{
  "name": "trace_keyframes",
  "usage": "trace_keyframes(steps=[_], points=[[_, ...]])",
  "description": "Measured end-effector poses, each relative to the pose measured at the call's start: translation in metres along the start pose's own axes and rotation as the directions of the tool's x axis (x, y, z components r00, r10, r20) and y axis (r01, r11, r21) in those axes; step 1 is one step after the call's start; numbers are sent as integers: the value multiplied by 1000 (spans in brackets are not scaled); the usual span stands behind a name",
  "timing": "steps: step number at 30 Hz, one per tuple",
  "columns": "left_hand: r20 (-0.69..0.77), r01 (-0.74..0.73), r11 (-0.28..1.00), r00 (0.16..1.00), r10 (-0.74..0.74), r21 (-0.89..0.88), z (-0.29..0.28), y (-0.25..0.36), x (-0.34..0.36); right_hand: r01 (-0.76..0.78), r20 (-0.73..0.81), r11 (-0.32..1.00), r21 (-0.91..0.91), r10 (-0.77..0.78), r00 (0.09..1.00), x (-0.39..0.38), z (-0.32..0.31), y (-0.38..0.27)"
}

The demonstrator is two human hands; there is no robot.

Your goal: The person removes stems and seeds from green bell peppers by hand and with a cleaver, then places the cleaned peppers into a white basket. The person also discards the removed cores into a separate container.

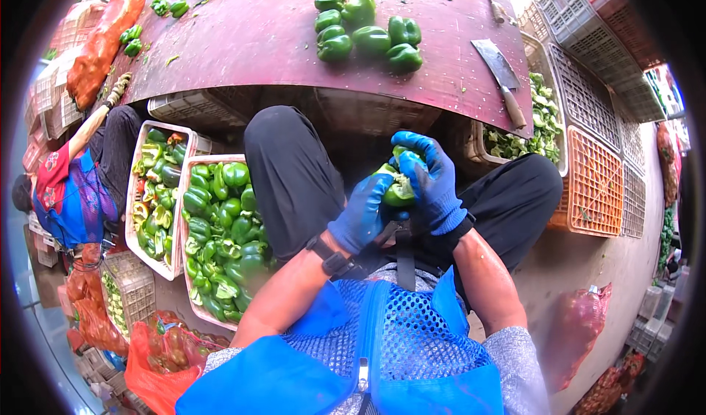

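Note:
Both my hands wear blue gloves and hold one green bell pepper (398, 189) over my lap. My left hand (362, 214) cups it from below and the left. My right hand (434, 183) wraps over its top and right side, fingers curled into it. Several whole green peppers (365, 31) lie on the dark red table (257, 40) in front of me, beyond my knees. A cleaver (500, 73) rests on the table's right part, handle toward me.
Two white crates of cut green peppers (220, 231) stand at my left. A crate of pepper scraps (526, 132) sits at my right, with an orange crate (592, 187) and stacked grey crates beside it. Another person (70, 187) crouches at far left. Red mesh sacks lie around.

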State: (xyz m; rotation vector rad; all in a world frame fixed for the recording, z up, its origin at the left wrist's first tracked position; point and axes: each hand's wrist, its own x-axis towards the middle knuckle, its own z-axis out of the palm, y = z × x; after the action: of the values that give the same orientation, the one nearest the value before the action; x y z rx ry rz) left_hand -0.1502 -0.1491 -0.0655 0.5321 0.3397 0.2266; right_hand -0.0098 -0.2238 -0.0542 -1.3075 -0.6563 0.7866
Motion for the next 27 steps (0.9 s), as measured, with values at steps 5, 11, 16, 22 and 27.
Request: trace_keyframes(steps=[5,11,16,22,27], points=[[-69,-85,995,994,88,48,2,-1,-4,-35,-72,982,187,49,996,4,1,-2],[-46,-106,981,992,115,161,1,4,-10,-21,-111,939,343,62,992,9,-5,8],[58,-235,940,972,228,248,-7,-2,-10,-116,-122,895,430,185,975,16,-14,6],[-51,-263,941,959,279,214,-13,18,-10,-244,85,934,262,230,969,13,-24,-19],[-172,-157,936,960,219,316,-18,18,-7,-210,276,977,-45,214,937,-1,-20,-34]])
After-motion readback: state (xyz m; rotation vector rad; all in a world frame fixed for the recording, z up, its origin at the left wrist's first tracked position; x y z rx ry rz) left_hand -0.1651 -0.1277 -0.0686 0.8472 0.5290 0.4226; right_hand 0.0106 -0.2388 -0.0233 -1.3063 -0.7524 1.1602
